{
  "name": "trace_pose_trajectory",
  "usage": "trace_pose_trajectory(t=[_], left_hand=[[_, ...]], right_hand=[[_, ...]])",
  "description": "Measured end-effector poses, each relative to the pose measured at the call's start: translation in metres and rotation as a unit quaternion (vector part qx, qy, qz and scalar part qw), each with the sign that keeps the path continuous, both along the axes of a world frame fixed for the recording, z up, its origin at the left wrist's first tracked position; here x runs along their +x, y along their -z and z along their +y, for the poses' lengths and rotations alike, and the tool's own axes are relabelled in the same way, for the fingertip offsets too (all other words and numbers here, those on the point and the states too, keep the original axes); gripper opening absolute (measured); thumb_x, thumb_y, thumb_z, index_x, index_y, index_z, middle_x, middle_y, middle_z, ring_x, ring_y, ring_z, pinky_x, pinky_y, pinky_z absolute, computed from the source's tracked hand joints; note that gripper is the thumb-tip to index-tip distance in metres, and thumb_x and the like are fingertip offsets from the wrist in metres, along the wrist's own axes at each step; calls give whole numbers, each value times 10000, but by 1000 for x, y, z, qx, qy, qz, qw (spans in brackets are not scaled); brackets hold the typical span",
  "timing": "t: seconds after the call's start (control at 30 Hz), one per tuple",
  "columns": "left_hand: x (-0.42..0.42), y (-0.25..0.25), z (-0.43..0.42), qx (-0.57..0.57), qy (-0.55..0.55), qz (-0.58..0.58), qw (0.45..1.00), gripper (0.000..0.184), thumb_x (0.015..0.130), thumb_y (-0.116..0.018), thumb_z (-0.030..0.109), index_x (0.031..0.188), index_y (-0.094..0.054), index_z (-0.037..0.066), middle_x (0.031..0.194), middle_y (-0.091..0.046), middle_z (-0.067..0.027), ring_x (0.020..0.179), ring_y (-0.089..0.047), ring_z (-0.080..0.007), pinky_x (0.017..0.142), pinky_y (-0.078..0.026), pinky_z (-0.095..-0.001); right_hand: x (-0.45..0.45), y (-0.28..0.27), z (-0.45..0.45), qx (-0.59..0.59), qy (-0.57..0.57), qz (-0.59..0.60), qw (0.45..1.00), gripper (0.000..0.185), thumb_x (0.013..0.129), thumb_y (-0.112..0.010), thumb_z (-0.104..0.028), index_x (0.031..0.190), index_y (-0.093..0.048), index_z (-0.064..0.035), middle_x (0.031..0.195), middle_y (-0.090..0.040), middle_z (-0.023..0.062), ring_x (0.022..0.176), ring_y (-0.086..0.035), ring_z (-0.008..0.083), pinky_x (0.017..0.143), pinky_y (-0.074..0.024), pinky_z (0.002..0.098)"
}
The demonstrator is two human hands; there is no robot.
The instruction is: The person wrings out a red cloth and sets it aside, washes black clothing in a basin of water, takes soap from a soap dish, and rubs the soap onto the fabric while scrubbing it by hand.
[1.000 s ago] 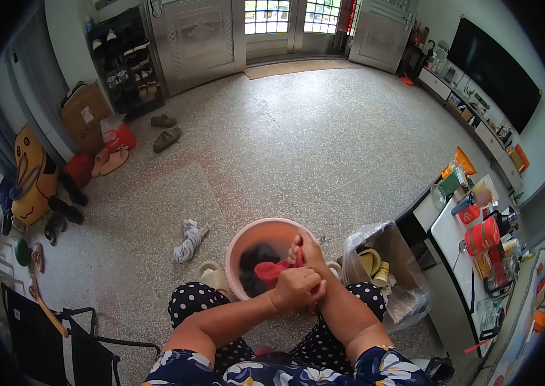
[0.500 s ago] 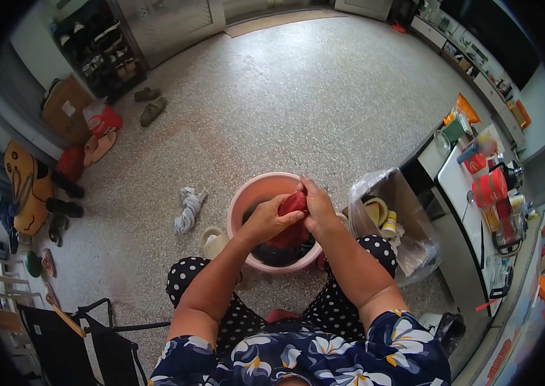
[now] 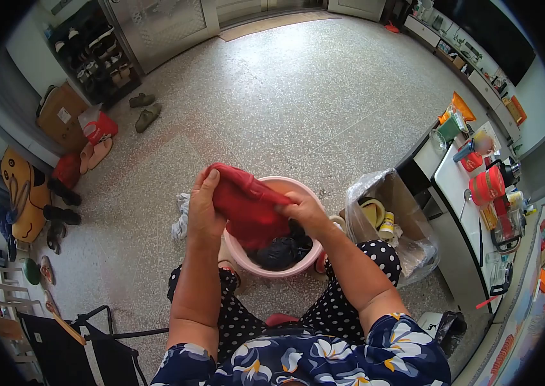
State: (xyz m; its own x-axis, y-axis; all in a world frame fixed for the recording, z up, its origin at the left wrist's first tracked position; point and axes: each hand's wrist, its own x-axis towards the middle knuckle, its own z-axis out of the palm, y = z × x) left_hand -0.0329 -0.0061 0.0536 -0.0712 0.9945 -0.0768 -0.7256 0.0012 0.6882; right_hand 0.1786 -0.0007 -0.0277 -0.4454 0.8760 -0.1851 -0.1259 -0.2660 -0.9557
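A red garment (image 3: pixel 246 209) with a banded upper edge is stretched out between my two hands above the basin. My left hand (image 3: pixel 204 212) grips its left end, thumb on top. At the right end, my right hand (image 3: pixel 308 214) pinches the edge with closed fingers. Below stands a pink plastic basin (image 3: pixel 269 272) between my knees, with wet black cloth (image 3: pixel 277 254) bunched inside. The lower part of the red garment hangs over the basin and hides some of its contents. A twisted grey-white cloth (image 3: pixel 181 222) lies on the floor behind my left forearm, partly covered.
Right of the basin sits a box lined with clear plastic (image 3: pixel 407 212), with yellow items inside. A cluttered table (image 3: pixel 446 174) stands beyond it. A black folding chair (image 3: pixel 60 347) is at lower left. Shoes (image 3: pixel 148 117) and a shoe rack (image 3: pixel 95 58) are farther left.
The red garment was bunched between both hands over the basin; now it is spread out. My left hand has moved left and up, and my hands are farther apart.
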Motion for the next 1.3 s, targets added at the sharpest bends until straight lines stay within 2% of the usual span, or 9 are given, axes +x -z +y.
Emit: trace_pose_trajectory(t=[0.17,0.3,0.37,0.53,0.7,0.83,0.93,1.0,1.3], left_hand=[[18,42,14,-29,-134,238,962,134,926,-496,130,994,-573,44,884,-622,-69,794,-592,-129,732,-499,-281],[91,17,-34,346,-177,582,715,165,708,-702,158,812,-607,73,742,-590,-107,664,-596,-268,651,-484,-336],[109,18,-53,422,-69,660,617,173,669,-700,157,657,-539,96,601,-511,-68,571,-559,-233,554,-462,-349],[71,61,17,21,-193,575,795,253,805,-613,140,612,-475,51,554,-523,-135,502,-539,-294,475,-421,-384],[105,76,-13,114,-191,623,750,249,788,-613,131,602,-466,58,558,-511,-120,493,-524,-297,472,-415,-397],[133,56,-53,334,-74,587,734,271,757,-640,86,573,-443,56,541,-463,-130,448,-497,-253,462,-408,-346],[110,67,-17,265,-196,627,706,220,779,-586,72,603,-462,31,540,-477,-136,451,-452,-220,460,-391,-341],[78,65,10,-37,-134,559,817,255,839,-573,139,635,-478,18,549,-504,-119,500,-405,-119,465,-380,-322],[111,66,-53,249,-41,552,795,241,773,-603,26,595,-442,46,524,-429,-93,429,-393,-177,444,-364,-326]], right_hand=[[-2,-42,4,-94,78,330,936,308,870,-601,-250,1051,-581,-2,1033,-633,149,972,-600,225,932,-446,389],[-3,45,36,-288,198,364,863,237,884,-555,-287,842,-541,-54,790,-615,76,697,-603,201,713,-516,345],[7,48,31,-259,59,365,892,208,906,-513,-262,797,-513,-84,665,-544,22,557,-532,156,597,-486,297],[-48,-27,-15,-262,205,272,903,238,902,-527,-304,720,-509,-152,642,-499,-15,574,-473,87,541,-400,243],[-35,-28,-9,-281,318,173,889,225,910,-513,-287,738,-493,-143,626,-450,-36,545,-430,94,521,-395,255],[3,25,17,-261,176,202,928,288,917,-486,-335,697,-440,-156,615,-446,-40,507,-447,120,431,-391,280],[-23,2,-5,-286,166,215,919,261,921,-467,-344,825,-543,-114,741,-556,18,619,-538,155,561,-468,304],[-45,-21,-33,-303,168,241,907,309,916,-480,-331,1005,-604,-63,913,-619,79,813,-591,164,731,-484,320],[-3,39,6,-274,143,148,940,298,909,-494,-358,892,-583,-74,782,-568,59,731,-570,171,666,-479,325]])
